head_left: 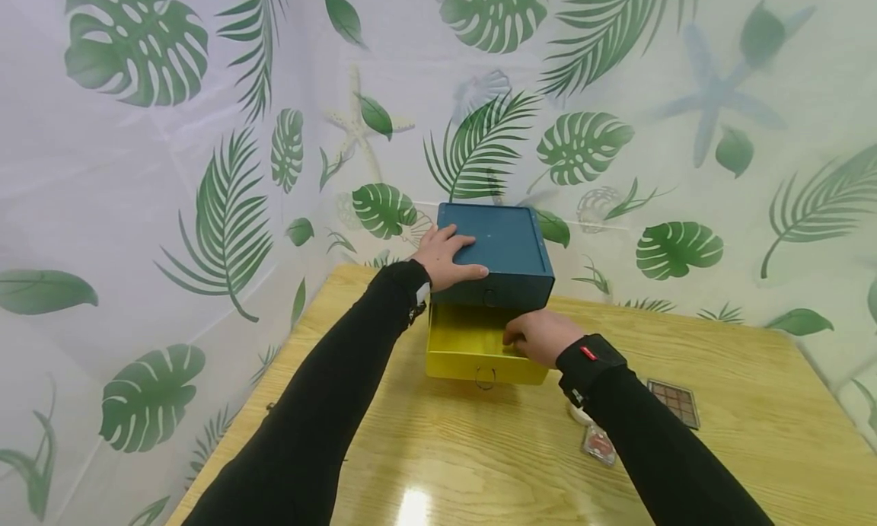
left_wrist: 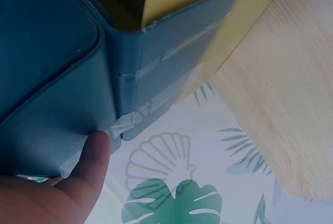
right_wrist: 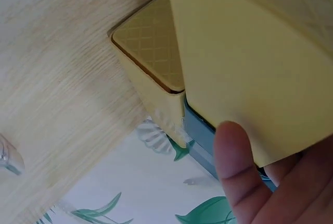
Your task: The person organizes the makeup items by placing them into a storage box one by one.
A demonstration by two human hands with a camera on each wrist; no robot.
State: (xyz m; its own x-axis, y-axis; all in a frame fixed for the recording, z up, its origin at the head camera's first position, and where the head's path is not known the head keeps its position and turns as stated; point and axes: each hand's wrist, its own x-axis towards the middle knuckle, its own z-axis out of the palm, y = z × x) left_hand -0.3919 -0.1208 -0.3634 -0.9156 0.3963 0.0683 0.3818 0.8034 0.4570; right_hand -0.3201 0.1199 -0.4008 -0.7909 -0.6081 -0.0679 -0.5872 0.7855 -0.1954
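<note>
A blue drawer box (head_left: 489, 240) stands near the back of the table, with its yellow drawer (head_left: 466, 336) pulled out below. My left hand (head_left: 447, 258) rests spread on the box's top, at the left side. In the left wrist view, the thumb (left_wrist: 91, 166) lies against a blue panel. With thumb and fingers on either side, my right hand (head_left: 544, 336) pinches the drawer's right side wall. The right wrist view shows its thumb (right_wrist: 234, 156) pressed to the yellow wall, the fingers partly hidden behind. A ring pull (head_left: 486, 378) hangs on the drawer front.
Right of the box lie a brown pan palette (head_left: 674, 404) and a small clear case with pink contents (head_left: 599, 444). A white round thing (head_left: 579, 415) is partly covered by the right forearm. Behind the box hangs a leaf-print sheet (head_left: 425, 153).
</note>
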